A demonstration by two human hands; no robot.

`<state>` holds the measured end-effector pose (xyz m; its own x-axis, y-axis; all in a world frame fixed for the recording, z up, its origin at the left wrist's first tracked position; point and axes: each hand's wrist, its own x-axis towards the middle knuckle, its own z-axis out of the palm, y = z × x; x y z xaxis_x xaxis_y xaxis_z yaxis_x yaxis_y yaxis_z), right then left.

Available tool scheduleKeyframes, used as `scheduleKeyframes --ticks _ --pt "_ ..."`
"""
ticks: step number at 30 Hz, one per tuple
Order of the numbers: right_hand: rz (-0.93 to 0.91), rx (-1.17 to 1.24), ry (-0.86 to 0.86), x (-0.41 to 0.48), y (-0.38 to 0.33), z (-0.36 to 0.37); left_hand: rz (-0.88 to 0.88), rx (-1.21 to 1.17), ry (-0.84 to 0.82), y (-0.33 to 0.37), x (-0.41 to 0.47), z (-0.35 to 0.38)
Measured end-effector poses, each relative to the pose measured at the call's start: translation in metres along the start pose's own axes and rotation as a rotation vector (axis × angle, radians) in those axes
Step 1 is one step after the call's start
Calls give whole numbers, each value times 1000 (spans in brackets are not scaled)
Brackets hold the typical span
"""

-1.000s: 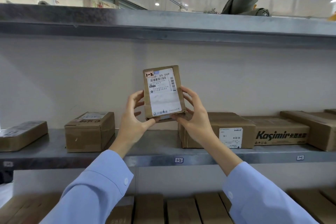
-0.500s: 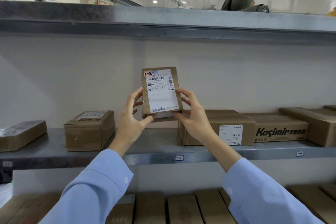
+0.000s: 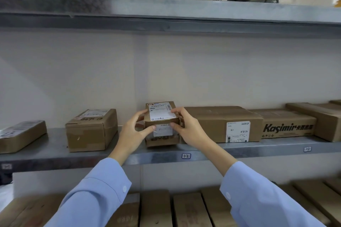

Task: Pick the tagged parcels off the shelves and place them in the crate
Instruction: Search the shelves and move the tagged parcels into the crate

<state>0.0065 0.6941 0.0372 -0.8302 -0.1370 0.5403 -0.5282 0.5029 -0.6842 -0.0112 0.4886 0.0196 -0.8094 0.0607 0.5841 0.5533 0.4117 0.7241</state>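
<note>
Starting at the far left of the shelf (image 3: 55, 145), a flat box (image 3: 22, 134) and a squarer box (image 3: 91, 130) sit where they sat a second ago, untouched.

Next comes the left hand (image 3: 132, 131). It grips the parcel (image 3: 161, 114) by its left side, thumb on the near face and fingers curled round the far edge. The parcel is what has changed. A second ago it stood upright at chest height with its label turned to the camera. Now it lies flat, label up, down at the shelf above the slot mark (image 3: 186, 156). Whether its base rests on the metal or hangs just clear of it, I cannot tell.

The right hand (image 3: 188, 129) mirrors the left, clamped on the parcel's right side with the thumb in front and the fingers over the top edge. Just beside it lies the long box (image 3: 212, 121), then the Kasimir box (image 3: 287, 123), neither disturbed.

Judging from this, the label was read and the parcel is going back into its slot rather than to the crate, which is out of view. That would make it a reject, with the search moving to another box. A mere regrip before carrying it off cannot be ruled out, since both hands are closed on it.
</note>
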Motion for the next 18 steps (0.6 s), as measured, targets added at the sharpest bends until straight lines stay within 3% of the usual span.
scheduleKeyframes --ticks 10,18 --pt "84 -75 -13 1 6 9 -77 19 -38 -13 2 1" --pt "-84 -182 110 7 -13 -2 19 250 -3 -13 1 -3"
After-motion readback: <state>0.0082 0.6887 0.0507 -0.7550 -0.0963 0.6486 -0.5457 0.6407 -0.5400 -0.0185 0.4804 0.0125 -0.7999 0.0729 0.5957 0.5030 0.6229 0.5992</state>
